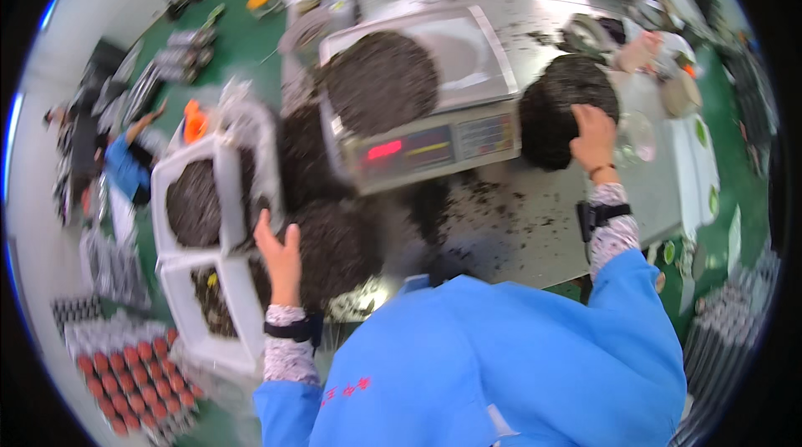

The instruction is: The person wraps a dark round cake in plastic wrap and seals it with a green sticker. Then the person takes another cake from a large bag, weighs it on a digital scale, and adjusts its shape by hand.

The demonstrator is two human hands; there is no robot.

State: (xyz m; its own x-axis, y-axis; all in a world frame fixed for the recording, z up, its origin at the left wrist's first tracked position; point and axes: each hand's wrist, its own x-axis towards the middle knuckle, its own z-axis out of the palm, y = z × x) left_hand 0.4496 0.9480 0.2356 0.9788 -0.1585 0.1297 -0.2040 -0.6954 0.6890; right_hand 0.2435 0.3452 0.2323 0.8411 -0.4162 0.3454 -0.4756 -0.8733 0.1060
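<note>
My right hand (594, 137) rests on a stack of round, dark cakes (551, 115), which look like dried seaweed, at the right of the scale. Whether its fingers grip the top cake cannot be told. My left hand (280, 259) is raised with fingers apart and holds nothing, beside a loose dark heap (338, 246). On the pan of a digital scale (482, 71) lies one dark round cake (383, 82), towards the pan's left side. The scale's red display (384, 150) is lit but blurred.
White foam boxes (235, 196) at the left contain a dark cake (195, 202) and loose scraps (216, 303). Dark crumbs litter the metal table (526, 234). Tape rolls (586, 33) sit beyond the stack. A person in blue (128, 165) is at far left.
</note>
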